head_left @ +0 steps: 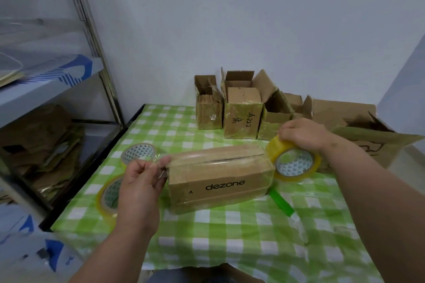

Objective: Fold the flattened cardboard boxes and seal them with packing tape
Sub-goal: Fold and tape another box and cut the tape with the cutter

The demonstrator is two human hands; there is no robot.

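Observation:
A folded brown cardboard box [220,179] printed "dezone" lies on the green checked tablecloth [230,232], its top flaps closed along a centre seam. My right hand [303,133] grips a roll of clear yellowish packing tape [294,161] at the box's right end. A strip of tape runs from that roll over the top seam. My left hand [140,181] pinches the free end of the tape at the box's left end.
Two more tape rolls [138,153] [110,197] lie left of the box. A green-handled tool [281,203] lies to its right. Several taped and open boxes [241,115] stand along the wall. A large open carton [372,138] sits at right. A metal shelf [46,89] stands at left.

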